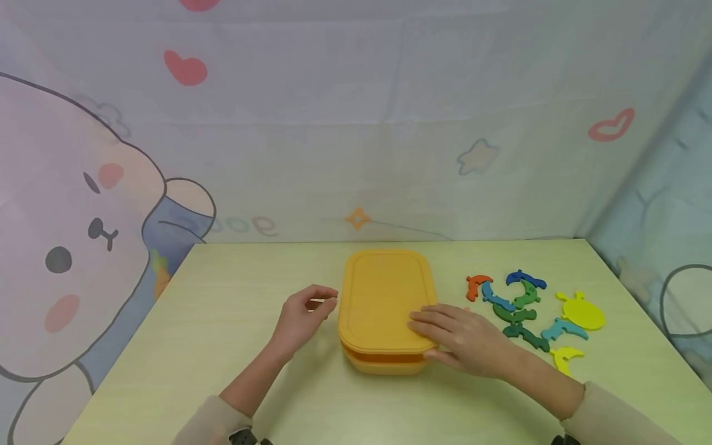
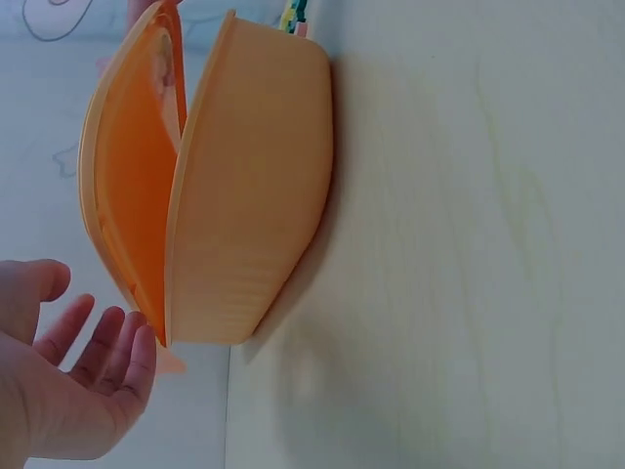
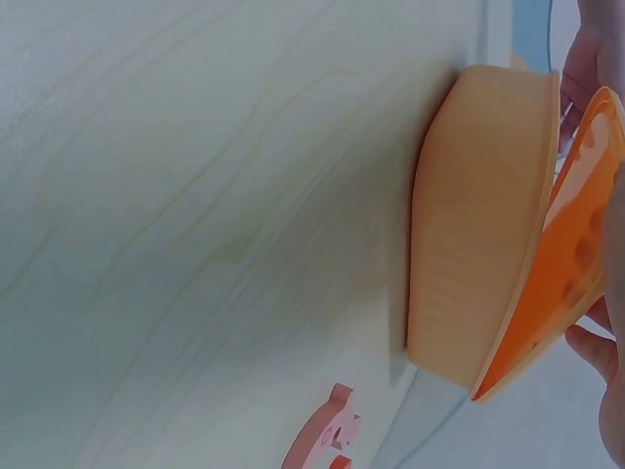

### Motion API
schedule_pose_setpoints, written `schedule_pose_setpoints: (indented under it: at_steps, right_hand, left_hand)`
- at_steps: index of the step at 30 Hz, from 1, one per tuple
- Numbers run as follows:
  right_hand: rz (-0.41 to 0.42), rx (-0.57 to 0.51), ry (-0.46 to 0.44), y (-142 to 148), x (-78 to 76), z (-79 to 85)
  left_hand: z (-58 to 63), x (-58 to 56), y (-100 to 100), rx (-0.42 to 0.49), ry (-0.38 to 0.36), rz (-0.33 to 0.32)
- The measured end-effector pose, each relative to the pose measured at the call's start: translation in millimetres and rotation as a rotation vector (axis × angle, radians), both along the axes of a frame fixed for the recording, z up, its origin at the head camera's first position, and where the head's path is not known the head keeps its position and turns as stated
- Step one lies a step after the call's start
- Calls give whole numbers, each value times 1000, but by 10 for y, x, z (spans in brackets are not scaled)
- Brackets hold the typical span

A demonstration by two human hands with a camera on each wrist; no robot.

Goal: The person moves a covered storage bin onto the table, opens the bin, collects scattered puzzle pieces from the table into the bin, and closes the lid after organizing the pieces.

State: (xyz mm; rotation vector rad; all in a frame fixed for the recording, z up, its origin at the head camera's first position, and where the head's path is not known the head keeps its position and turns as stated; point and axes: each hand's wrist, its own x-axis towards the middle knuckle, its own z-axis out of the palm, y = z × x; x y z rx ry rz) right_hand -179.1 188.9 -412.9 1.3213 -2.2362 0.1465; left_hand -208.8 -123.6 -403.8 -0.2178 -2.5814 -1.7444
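A yellow-orange plastic box (image 1: 386, 367) stands on the table, its matching lid (image 1: 384, 296) lying over the top. The lid is tilted, leaving a gap at the near side; its orange underside (image 3: 562, 278) shows in the right wrist view. My right hand (image 1: 464, 337) grips the lid's right near edge, fingers on top and thumb lower at the rim. Just left of the box, my left hand (image 1: 303, 318) holds nothing, its fingers loosely bent. In the left wrist view its fingertips (image 2: 142, 342) are right at the rim. The box's contents are hidden.
Several colourful curved toy pieces (image 1: 514, 314) lie on the table to the right, near the right forearm. A yellow oval piece (image 1: 583, 313) lies farther right. Close to the box is a pink piece (image 3: 317, 435). A printed cloth (image 1: 334, 123) hangs behind the table.
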Motion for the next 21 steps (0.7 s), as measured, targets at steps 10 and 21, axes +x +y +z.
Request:
schedule_pose_setpoints:
  at_steps: [10, 21]
  right_hand:
    - [32, -30, 51, -2, -19, 3]
    - [36, -31, 44, -3, -26, 14]
  left_hand:
    - [23, -102, 23, 211, -250, 24]
    - [44, -169, 127, 240, -345, 6]
